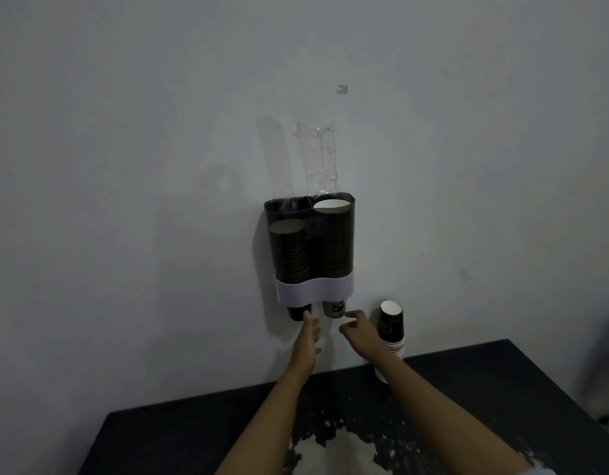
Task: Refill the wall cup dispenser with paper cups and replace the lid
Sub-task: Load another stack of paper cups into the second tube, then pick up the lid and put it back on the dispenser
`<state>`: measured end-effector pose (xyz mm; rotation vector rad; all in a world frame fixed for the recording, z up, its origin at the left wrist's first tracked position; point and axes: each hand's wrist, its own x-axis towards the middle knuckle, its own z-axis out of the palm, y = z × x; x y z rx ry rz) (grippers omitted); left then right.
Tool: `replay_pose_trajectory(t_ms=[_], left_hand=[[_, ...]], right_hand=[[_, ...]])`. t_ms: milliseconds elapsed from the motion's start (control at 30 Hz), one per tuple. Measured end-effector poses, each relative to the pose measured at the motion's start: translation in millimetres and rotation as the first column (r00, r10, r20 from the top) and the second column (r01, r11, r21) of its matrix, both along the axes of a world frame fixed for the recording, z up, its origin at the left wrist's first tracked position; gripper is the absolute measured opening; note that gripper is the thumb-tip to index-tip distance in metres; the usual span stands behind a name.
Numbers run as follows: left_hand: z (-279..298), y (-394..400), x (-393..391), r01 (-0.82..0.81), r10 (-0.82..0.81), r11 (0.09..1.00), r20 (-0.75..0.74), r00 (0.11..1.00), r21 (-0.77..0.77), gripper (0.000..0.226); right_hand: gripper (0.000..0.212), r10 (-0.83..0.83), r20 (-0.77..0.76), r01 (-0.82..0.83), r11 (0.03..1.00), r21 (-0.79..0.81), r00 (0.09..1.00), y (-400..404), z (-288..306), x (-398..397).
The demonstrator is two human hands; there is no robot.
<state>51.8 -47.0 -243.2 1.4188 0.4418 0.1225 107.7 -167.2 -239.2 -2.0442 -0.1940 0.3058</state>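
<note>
Dispenser point(309, 248): twin-tube wall unit, dark see-through body, pale band across the base, fixed to the wall point(124, 166) above a black table point(501, 389). Top open; no lid in view.

Left tube point(289, 252): cup stack stops short of the rim, so there is room for more. Bottom cup point(297, 313) pokes out below the band.

Right tube point(333, 241): stack reaches the rim, white mouth of the top cup showing. Bottom cup point(333, 309) pokes out likewise.

Spare cups point(392, 334): nested stack, mouth up, standing on the table against the wall, right of the dispenser and apart from it. Judged to be the refill supply, parked within reach.

Left hand point(308, 341): raised under the left tube, fingers extended and close together, one tip at the left bottom cup; holds nothing. Contact is probable, but the light is too dim to be sure.

Right hand point(359, 329): raised under the right tube, forefinger and thumb stretched toward the right bottom cup, other fingers curled in; holds nothing.

Purpose, judged: both hands check or seat the lowest cups so the stacks sit properly at the outlets.

Tape point(318, 156): clear strips on the wall above the unit, apparently helping to hold it up.

Status, judged: refill mostly done; left tube unfilled at top, lid not yet replaced.
</note>
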Motion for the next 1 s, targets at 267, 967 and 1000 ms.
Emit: replay_pose_trajectory(t_ms=[267, 967, 1000], left_hand=[[8.6, 33.4, -15.7, -0.174, 0.176, 0.984, 0.133, 0.975, -0.025, 0.055], [17.2, 41.3, -16.2, -0.033, 0.031, 0.999, 0.141, 0.990, 0.008, 0.060], [18.2, 42.0, -16.5, -0.032, 0.031, 0.999, 0.137, 0.990, 0.004, 0.060]], right_hand=[[0.062, 0.197, 0.080, -0.205, 0.972, 0.116, 0.977, 44.2, 12.9, -21.5], [0.067, 0.175, 0.088, -0.185, 0.974, 0.133, 0.981, 53.4, 6.2, -19.9], [0.068, 0.172, 0.087, -0.183, 0.975, 0.130, 0.981, 52.6, 6.5, -19.9]])
